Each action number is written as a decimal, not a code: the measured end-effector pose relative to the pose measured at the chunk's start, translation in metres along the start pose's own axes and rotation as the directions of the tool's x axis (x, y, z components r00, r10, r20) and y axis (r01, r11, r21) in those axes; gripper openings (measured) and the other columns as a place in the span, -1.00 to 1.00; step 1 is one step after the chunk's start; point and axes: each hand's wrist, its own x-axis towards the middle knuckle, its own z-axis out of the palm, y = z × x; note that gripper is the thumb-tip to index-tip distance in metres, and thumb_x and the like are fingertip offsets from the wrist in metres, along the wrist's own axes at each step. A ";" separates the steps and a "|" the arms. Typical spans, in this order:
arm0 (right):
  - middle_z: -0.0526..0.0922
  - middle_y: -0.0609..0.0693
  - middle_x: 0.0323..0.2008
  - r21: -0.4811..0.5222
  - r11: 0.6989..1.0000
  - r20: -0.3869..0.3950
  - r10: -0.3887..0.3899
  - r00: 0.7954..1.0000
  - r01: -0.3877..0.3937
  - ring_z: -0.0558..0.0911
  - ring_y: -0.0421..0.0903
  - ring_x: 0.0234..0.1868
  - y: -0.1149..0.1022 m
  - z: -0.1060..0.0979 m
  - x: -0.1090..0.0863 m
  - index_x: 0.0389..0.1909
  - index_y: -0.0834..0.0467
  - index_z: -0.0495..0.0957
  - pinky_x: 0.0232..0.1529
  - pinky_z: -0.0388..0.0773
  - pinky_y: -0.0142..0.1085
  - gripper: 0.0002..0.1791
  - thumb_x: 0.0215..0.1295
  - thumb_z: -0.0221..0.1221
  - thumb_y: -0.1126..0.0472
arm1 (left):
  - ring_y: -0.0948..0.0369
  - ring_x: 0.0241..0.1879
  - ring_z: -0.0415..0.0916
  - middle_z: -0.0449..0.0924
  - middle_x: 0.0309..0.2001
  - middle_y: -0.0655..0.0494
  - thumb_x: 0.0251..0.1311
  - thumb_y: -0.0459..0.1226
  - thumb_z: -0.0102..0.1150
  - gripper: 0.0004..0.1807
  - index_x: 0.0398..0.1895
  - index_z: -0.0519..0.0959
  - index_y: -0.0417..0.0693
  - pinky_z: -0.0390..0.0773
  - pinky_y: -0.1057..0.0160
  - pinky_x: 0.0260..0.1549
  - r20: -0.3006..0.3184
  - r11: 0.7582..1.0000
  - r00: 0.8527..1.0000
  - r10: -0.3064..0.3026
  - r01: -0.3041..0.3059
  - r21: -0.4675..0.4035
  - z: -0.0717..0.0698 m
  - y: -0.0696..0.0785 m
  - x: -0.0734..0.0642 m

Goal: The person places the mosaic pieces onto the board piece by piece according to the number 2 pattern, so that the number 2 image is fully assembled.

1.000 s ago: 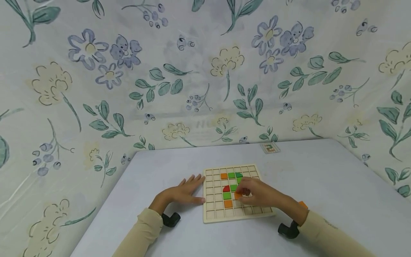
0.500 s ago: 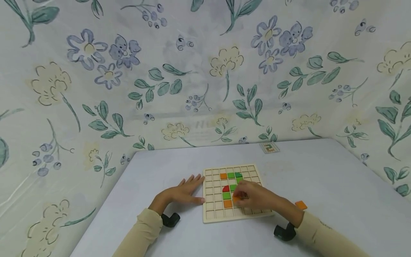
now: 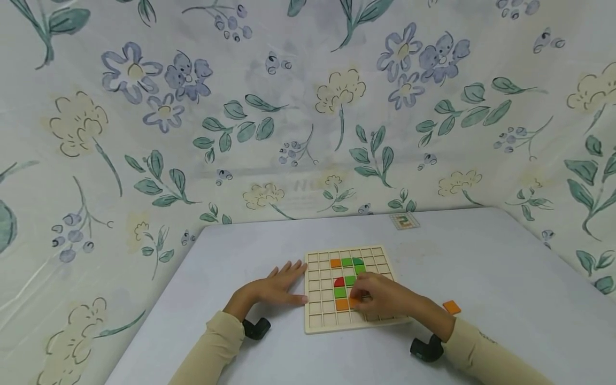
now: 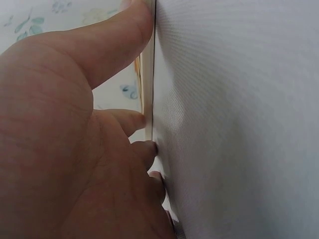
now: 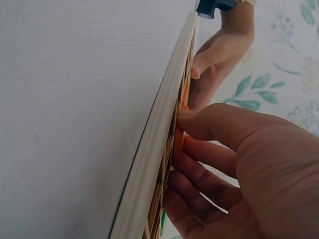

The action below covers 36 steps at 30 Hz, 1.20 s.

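A square wooden grid board [image 3: 315, 321] lies on the table. Orange, green and red tiles sit in some of its cells, among them an orange tile [image 3: 341, 305] in a lower row and a red rounded tile [image 3: 339, 282]. My right hand [image 3: 382, 295] pinches another orange tile [image 5: 178, 142] between thumb and fingers, low at the cell right of that lower orange tile. Whether it lies fully in the cell is hidden by the fingers. My left hand [image 3: 276, 289] rests at the board's left edge, fingers spread and fairly straight, thumb and fingertips touching the rim.
A loose orange tile [image 3: 451, 307] lies on the white table [image 3: 269, 246] beside my right wrist. Near the far edge is a small pattern card [image 3: 405, 221]. A floral curtain [image 3: 308, 133] hangs behind the table. Each wrist bears a black camera.
My right hand has brought the orange tile a little nearer to me, from the row above down beside the lower orange tile. The left hand stays still.
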 end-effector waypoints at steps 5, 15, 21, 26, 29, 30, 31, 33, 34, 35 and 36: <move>0.57 -0.24 -0.25 0.011 0.999 0.015 0.030 0.999 -0.030 0.47 -0.30 -0.23 -0.002 -0.002 -0.001 -0.24 0.00 0.72 -0.15 0.55 -0.41 -0.89 0.22 0.37 0.13 | -0.10 0.62 -0.36 -0.21 0.63 -0.05 0.22 0.22 0.19 0.07 0.62 -0.07 -0.03 -0.31 -0.22 0.54 0.000 1.000 1.000 0.003 -0.003 -0.009 0.001 0.001 0.000; 0.57 -0.26 -0.25 0.011 0.999 0.019 0.049 0.999 -0.050 0.48 -0.30 -0.20 -0.002 -0.001 0.001 -0.19 0.03 0.74 -0.09 0.57 -0.41 -0.85 0.23 0.38 0.13 | -0.09 0.62 -0.36 -0.21 0.64 -0.04 0.22 0.20 0.20 0.06 0.62 -0.07 -0.02 -0.31 -0.21 0.54 -0.004 1.000 1.000 -0.001 0.001 -0.004 0.000 0.001 -0.001; 0.56 -0.26 -0.24 0.018 0.998 0.025 0.068 0.997 -0.068 0.49 -0.28 -0.18 -0.002 -0.002 0.002 -0.16 0.03 0.75 -0.08 0.56 -0.39 -0.81 0.22 0.39 0.12 | -0.08 0.62 -0.37 -0.21 0.64 -0.03 0.23 0.21 0.19 0.05 0.62 -0.07 0.00 -0.32 -0.20 0.55 -0.006 1.000 1.000 -0.004 0.004 0.004 -0.002 0.001 -0.001; 0.56 -0.24 -0.25 0.023 0.998 0.025 0.059 0.998 -0.059 0.48 -0.29 -0.20 -0.002 -0.002 0.002 -0.14 0.06 0.76 -0.11 0.55 -0.41 -0.79 0.21 0.40 0.12 | -0.10 0.62 -0.37 -0.21 0.64 -0.04 0.22 0.20 0.21 0.06 0.62 -0.07 -0.01 -0.32 -0.21 0.54 -0.005 1.000 1.000 0.001 -0.001 -0.003 -0.003 0.001 -0.003; 0.56 -0.22 -0.24 0.031 0.998 0.027 0.051 0.998 -0.052 0.49 -0.29 -0.20 -0.002 -0.002 0.002 -0.12 0.08 0.75 -0.11 0.56 -0.41 -0.77 0.20 0.40 0.13 | -0.10 0.62 -0.37 -0.21 0.64 -0.05 0.22 0.20 0.22 0.07 0.62 -0.06 -0.02 -0.32 -0.22 0.54 -0.005 1.000 1.000 0.002 -0.003 -0.012 -0.003 0.001 -0.003; 0.56 -0.22 -0.24 0.032 0.998 0.029 0.051 0.998 -0.052 0.49 -0.29 -0.20 -0.002 -0.002 0.002 -0.12 0.09 0.75 -0.11 0.56 -0.41 -0.76 0.20 0.40 0.14 | -0.09 0.62 -0.38 -0.21 0.64 -0.04 0.22 0.20 0.21 0.07 0.62 -0.07 -0.01 -0.33 -0.21 0.54 -0.005 1.000 1.000 0.000 0.000 -0.014 -0.002 0.001 -0.003; 0.56 -0.22 -0.24 0.033 0.998 0.033 0.055 0.998 -0.056 0.48 -0.29 -0.20 -0.003 -0.002 0.002 -0.11 0.08 0.75 -0.11 0.56 -0.41 -0.75 0.20 0.40 0.13 | -0.09 0.62 -0.37 -0.21 0.64 -0.04 0.22 0.20 0.22 0.07 0.62 -0.07 -0.02 -0.32 -0.21 0.54 -0.006 1.000 1.000 0.000 0.000 -0.016 -0.002 0.000 -0.002; 0.56 -0.22 -0.24 0.035 0.998 0.036 0.058 0.998 -0.059 0.48 -0.28 -0.20 -0.003 -0.003 0.002 -0.11 0.09 0.75 -0.12 0.56 -0.41 -0.75 0.19 0.41 0.14 | -0.09 0.62 -0.37 -0.21 0.64 -0.05 0.21 0.20 0.22 0.07 0.62 -0.07 -0.02 -0.32 -0.22 0.54 -0.007 1.000 1.000 0.002 -0.002 -0.018 -0.001 0.000 -0.002; 0.56 -0.21 -0.24 0.038 0.998 0.037 0.056 0.998 -0.057 0.48 -0.28 -0.20 -0.004 -0.003 0.002 -0.11 0.09 0.75 -0.13 0.55 -0.41 -0.75 0.19 0.41 0.14 | -0.10 0.62 -0.37 -0.21 0.64 -0.05 0.21 0.20 0.22 0.07 0.62 -0.07 -0.03 -0.32 -0.22 0.54 -0.008 1.000 1.000 0.002 -0.002 -0.018 -0.001 0.000 -0.002; 0.55 -0.21 -0.24 0.039 0.998 0.037 0.055 0.998 -0.057 0.48 -0.28 -0.20 -0.004 -0.003 0.001 -0.11 0.10 0.75 -0.13 0.55 -0.42 -0.74 0.19 0.41 0.14 | -0.10 0.62 -0.37 -0.21 0.64 -0.05 0.21 0.20 0.22 0.07 0.62 -0.07 -0.03 -0.31 -0.22 0.54 -0.008 1.000 1.000 0.003 -0.003 -0.018 -0.001 0.000 -0.002; 0.55 -0.21 -0.25 0.039 0.998 0.036 0.054 0.998 -0.055 0.47 -0.28 -0.21 -0.004 -0.003 0.001 -0.11 0.10 0.75 -0.14 0.55 -0.42 -0.74 0.18 0.41 0.14 | -0.10 0.62 -0.37 -0.21 0.64 -0.05 0.21 0.20 0.22 0.07 0.62 -0.07 -0.03 -0.31 -0.22 0.54 -0.008 1.000 1.000 0.003 -0.003 -0.017 -0.001 0.000 -0.002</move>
